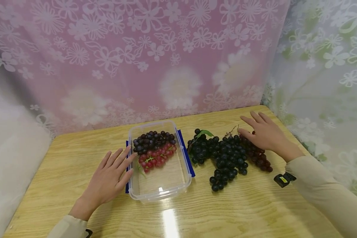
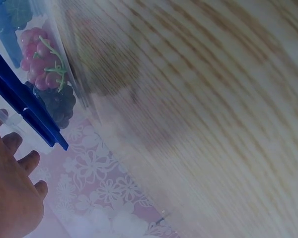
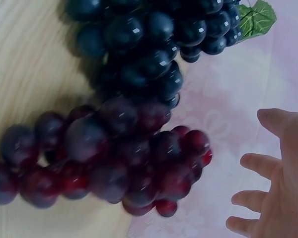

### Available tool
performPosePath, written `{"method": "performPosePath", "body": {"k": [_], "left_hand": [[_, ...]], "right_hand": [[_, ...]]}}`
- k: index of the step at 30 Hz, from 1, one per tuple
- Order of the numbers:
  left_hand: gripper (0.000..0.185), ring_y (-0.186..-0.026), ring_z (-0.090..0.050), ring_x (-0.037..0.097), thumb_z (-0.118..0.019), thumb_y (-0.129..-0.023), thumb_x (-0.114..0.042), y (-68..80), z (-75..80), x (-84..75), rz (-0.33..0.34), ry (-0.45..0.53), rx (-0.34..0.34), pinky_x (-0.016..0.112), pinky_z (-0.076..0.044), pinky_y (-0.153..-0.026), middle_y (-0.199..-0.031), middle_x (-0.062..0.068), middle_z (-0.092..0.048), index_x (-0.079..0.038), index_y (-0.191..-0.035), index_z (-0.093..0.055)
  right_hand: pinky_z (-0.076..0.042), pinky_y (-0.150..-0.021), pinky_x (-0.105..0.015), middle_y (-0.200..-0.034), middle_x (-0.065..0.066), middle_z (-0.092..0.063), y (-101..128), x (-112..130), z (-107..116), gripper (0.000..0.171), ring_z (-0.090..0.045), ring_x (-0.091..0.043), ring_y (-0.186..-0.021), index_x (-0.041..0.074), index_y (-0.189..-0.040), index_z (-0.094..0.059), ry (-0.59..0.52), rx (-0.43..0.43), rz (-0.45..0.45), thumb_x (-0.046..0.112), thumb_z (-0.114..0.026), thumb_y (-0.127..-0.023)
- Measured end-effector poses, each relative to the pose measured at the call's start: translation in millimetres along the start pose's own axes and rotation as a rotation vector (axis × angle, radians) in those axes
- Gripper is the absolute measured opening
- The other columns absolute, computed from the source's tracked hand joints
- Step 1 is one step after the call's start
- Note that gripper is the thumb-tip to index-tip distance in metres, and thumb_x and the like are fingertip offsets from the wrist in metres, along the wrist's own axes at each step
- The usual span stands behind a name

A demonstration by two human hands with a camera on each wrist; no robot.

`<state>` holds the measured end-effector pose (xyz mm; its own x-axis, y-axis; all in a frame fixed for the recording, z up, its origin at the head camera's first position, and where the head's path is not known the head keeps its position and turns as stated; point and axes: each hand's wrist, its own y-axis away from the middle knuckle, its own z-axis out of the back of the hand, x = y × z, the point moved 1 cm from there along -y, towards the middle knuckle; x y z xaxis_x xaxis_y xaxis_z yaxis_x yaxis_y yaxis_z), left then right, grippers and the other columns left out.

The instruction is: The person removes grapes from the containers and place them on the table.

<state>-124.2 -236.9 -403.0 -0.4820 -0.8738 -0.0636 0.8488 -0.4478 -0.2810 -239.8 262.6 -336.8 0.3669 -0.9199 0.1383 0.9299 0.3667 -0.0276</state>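
Observation:
A clear plastic container (image 1: 160,195) with blue side clips stands on the table, holding a dark bunch of grapes (image 1: 150,140) behind a pinkish-red bunch (image 1: 157,158). My left hand (image 1: 108,177) is at its left side, fingers spread, near the blue clip (image 2: 27,101); whether it touches the wall I cannot tell. To the right of the container lie black grapes (image 1: 226,153) with a green leaf (image 3: 258,20). Beside them is a dark red bunch (image 3: 134,158). Over the far end of that red bunch hovers my right hand (image 1: 263,132), fingers extended and gripping nothing.
The wooden table (image 1: 226,211) has its back edge against a pink flowered curtain (image 1: 154,66). A pale floral curtain (image 1: 321,82) hangs along the right side. White material (image 1: 15,142) borders the left. A black wrist device (image 1: 285,179) sits at the right sleeve.

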Motion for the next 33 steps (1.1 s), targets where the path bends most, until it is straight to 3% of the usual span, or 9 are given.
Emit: {"method": "performPosePath", "body": {"k": [6, 15, 24, 33], "left_hand": [[0.053, -0.141, -0.023, 0.03, -0.041, -0.102, -0.041, 0.7, -0.1, -0.1, -0.003, 0.004, -0.004, 0.047, -0.006, -0.115, -0.157, 0.004, -0.022, -0.019, -0.15, -0.036], [0.053, -0.14, -0.024, 0.03, -0.041, -0.102, -0.041, 0.7, 0.4, -0.1, -0.009, 0.0, -0.013, 0.047, -0.006, -0.115, -0.157, 0.003, -0.022, -0.021, -0.15, -0.035], [0.053, -0.14, -0.025, 0.03, -0.041, -0.102, -0.04, 3.4, -0.5, 0.2, -0.012, -0.003, -0.025, 0.048, -0.007, -0.115, -0.156, 0.004, -0.024, -0.021, -0.15, -0.035], [0.052, -0.141, -0.023, 0.029, -0.04, -0.102, -0.041, 1.1, 0.6, 0.3, -0.009, -0.003, -0.02, 0.048, -0.007, -0.115, -0.157, 0.003, -0.023, -0.021, -0.15, -0.036]], "right_hand": [[-0.009, -0.108, -0.063, -0.153, -0.028, -0.013, -3.9, 14.3, 2.3, 0.073, -0.011, -0.048, -0.137, 0.01, -0.152, -0.029, 0.048, -0.003, 0.017, 0.058, -0.037, -0.097], [-0.006, -0.107, -0.066, -0.157, -0.021, -0.01, -12.2, 38.1, 9.3, 0.074, -0.007, -0.046, -0.139, 0.016, -0.153, -0.027, 0.024, -0.018, 0.043, 0.062, -0.037, -0.096], [-0.006, -0.11, -0.061, -0.156, -0.02, -0.014, -28.5, 68.6, 10.8, 0.073, -0.008, -0.043, -0.14, 0.018, -0.153, -0.027, 0.032, -0.029, 0.1, 0.061, -0.038, -0.096], [-0.005, -0.111, -0.061, -0.159, -0.013, -0.007, -46.6, 102.3, 14.5, 0.073, -0.004, -0.039, -0.142, 0.023, -0.154, -0.023, 0.018, -0.021, 0.162, 0.063, -0.037, -0.095]]}}
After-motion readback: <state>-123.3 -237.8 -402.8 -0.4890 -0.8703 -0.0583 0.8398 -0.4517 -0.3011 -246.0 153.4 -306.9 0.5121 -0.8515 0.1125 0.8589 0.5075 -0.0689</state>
